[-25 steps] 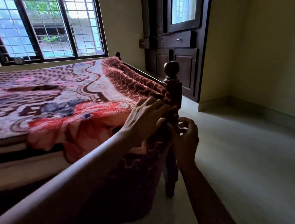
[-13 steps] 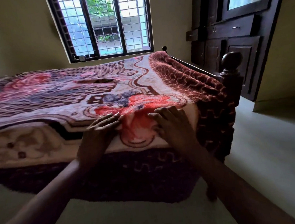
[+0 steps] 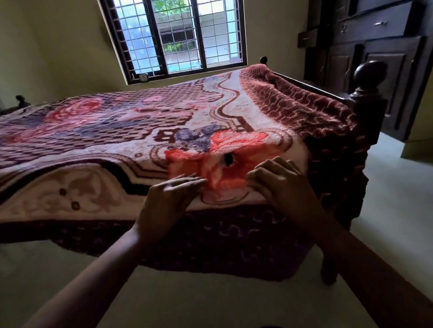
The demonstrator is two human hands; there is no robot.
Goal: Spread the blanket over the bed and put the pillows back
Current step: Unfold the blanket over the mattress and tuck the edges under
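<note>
At the foot end of the bed [image 3: 369, 111], near its right-hand corner, both hands rest on the blanket [image 3: 130, 134]. The left hand [image 3: 171, 201] lies with its fingers stretched out and relaxed, palm down on the fabric where it bends over the bed's edge, gripping nothing. The right hand [image 3: 281, 184] sits just beside it, closer to the corner of the bed, with its fingers arched and the tips pressed into the pile; I cannot tell whether they pinch a fold or only press.

Between the two hands, on top of the bed, is a large orange flower [image 3: 225, 152] in the blanket's pattern, with a small dark spot [image 3: 228, 159] in it. The blanket covers the whole top of the bed and hangs down over the foot end and the right side, where its dark red border bunches along the side rail. A round knob [image 3: 369, 74] tops the post at the bed's near right corner.

Behind the bed, a barred window [image 3: 176, 29] is set in the far wall. To the right of the bed stands a dark wooden wardrobe [image 3: 382, 47]. Pale floor [image 3: 407, 200] shows below and beside the bed.
</note>
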